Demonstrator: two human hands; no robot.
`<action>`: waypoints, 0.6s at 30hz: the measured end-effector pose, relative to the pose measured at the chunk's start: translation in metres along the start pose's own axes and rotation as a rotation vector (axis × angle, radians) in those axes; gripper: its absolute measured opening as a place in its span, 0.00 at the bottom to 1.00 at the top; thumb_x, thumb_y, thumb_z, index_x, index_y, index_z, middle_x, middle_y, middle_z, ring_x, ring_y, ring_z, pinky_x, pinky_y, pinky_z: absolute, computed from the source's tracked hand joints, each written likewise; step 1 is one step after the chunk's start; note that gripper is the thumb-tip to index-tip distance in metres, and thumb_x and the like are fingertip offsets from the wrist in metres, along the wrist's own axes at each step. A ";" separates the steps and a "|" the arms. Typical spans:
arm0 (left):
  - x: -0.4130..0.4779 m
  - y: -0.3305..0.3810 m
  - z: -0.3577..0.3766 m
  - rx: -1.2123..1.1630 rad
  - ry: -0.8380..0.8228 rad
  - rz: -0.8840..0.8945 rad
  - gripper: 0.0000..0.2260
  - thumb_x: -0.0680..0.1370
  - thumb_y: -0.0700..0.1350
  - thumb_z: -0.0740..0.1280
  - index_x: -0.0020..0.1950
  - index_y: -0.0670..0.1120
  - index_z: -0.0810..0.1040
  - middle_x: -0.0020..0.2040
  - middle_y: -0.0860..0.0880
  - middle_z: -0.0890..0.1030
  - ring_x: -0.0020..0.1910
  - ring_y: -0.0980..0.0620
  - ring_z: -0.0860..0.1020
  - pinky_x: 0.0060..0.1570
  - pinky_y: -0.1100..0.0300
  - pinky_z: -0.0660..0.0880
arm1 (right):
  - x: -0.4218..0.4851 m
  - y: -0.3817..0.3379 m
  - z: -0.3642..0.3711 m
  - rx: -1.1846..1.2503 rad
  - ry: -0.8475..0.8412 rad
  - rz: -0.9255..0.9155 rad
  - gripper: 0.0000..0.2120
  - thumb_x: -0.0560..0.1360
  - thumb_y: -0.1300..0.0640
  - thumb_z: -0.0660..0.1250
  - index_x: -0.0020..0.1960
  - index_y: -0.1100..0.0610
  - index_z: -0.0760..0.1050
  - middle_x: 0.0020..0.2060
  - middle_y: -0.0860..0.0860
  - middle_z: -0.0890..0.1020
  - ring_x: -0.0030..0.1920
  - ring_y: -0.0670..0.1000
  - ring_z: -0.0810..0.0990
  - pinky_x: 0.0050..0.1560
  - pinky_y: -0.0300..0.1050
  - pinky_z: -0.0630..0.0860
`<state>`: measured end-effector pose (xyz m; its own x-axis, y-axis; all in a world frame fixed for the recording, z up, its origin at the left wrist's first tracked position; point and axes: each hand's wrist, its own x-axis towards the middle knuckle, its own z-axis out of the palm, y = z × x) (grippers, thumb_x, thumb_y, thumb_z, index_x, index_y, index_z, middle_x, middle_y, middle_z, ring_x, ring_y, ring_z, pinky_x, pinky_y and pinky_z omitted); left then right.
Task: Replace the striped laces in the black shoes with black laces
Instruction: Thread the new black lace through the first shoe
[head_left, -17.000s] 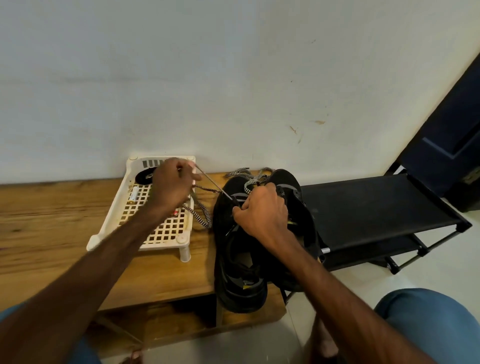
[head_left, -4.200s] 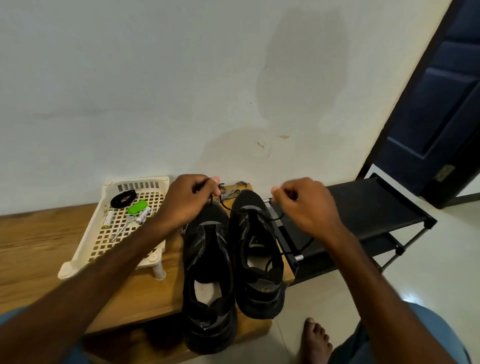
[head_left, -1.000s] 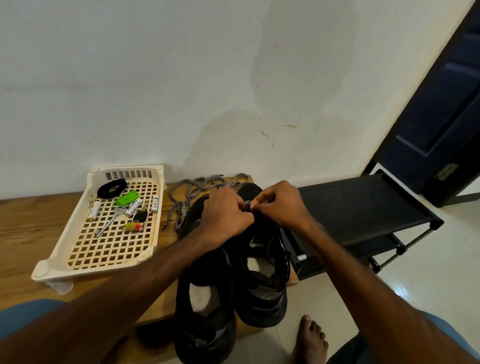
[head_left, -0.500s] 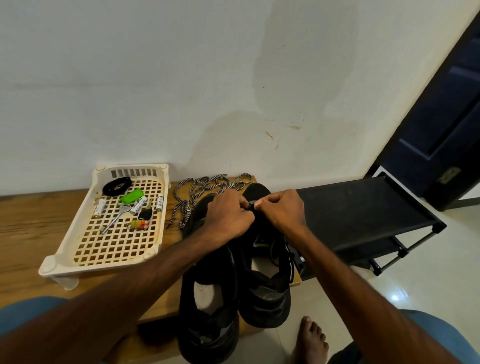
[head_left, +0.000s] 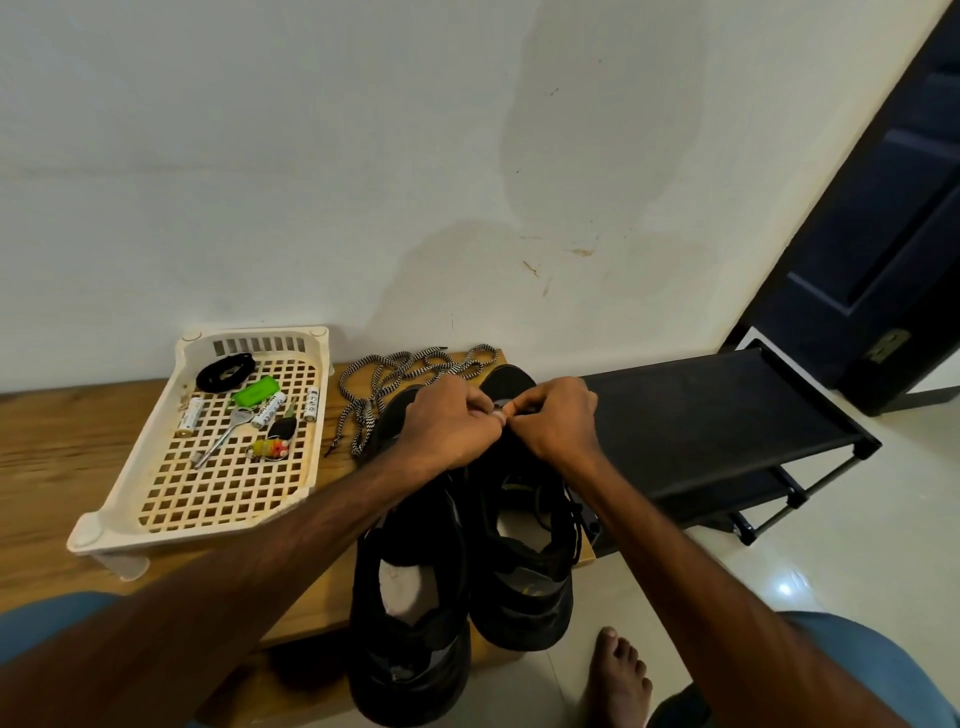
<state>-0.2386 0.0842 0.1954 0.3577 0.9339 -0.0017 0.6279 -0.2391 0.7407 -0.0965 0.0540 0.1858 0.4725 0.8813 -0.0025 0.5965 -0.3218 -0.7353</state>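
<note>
Two black shoes stand side by side on the wooden bench (head_left: 62, 457), toes toward the wall: the left shoe (head_left: 410, 597) and the right shoe (head_left: 524, 561). My left hand (head_left: 447, 426) and my right hand (head_left: 558, 421) meet over the right shoe's toe end, fingertips pinched together on a black lace. Loose lengths of that black lace (head_left: 574, 514) trail down the right shoe's side. The striped laces (head_left: 400, 374) lie in a loose pile on the bench behind the shoes. A coiled black lace (head_left: 224, 372) rests in the tray.
A cream plastic lattice tray (head_left: 156, 514) on the left holds batteries, a green object, a key and small items. A black shoe rack (head_left: 717, 415) stands right of the bench. A bare foot (head_left: 618, 680) rests on the tiled floor. A dark door is at far right.
Over the last second my hands stay pinched together at the right shoe's toe end. Earlier, both hands held the black lace ends apart; before that they pulled out striped lace.
</note>
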 end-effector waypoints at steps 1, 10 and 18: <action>0.000 -0.001 0.000 -0.077 -0.009 -0.022 0.06 0.81 0.46 0.69 0.51 0.49 0.86 0.44 0.49 0.87 0.39 0.54 0.85 0.51 0.58 0.82 | -0.001 0.001 0.000 0.033 0.004 0.020 0.02 0.74 0.61 0.77 0.46 0.57 0.88 0.47 0.55 0.86 0.58 0.55 0.81 0.57 0.54 0.82; 0.015 0.000 -0.001 -0.100 -0.038 -0.027 0.05 0.80 0.45 0.71 0.48 0.44 0.82 0.37 0.47 0.84 0.28 0.54 0.83 0.34 0.62 0.81 | -0.008 0.003 -0.001 0.137 -0.003 0.017 0.03 0.75 0.64 0.75 0.48 0.58 0.87 0.43 0.51 0.87 0.43 0.45 0.84 0.45 0.39 0.83; 0.022 0.000 -0.007 0.014 -0.016 0.027 0.14 0.85 0.38 0.58 0.48 0.32 0.80 0.45 0.36 0.85 0.42 0.40 0.85 0.48 0.44 0.82 | -0.004 0.002 -0.005 -0.030 -0.042 -0.027 0.01 0.75 0.61 0.76 0.46 0.57 0.87 0.39 0.48 0.84 0.42 0.44 0.82 0.48 0.41 0.81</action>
<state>-0.2355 0.1067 0.1998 0.3855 0.9227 0.0069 0.6278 -0.2678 0.7309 -0.0941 0.0485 0.1873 0.4287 0.9034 -0.0111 0.6286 -0.3071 -0.7145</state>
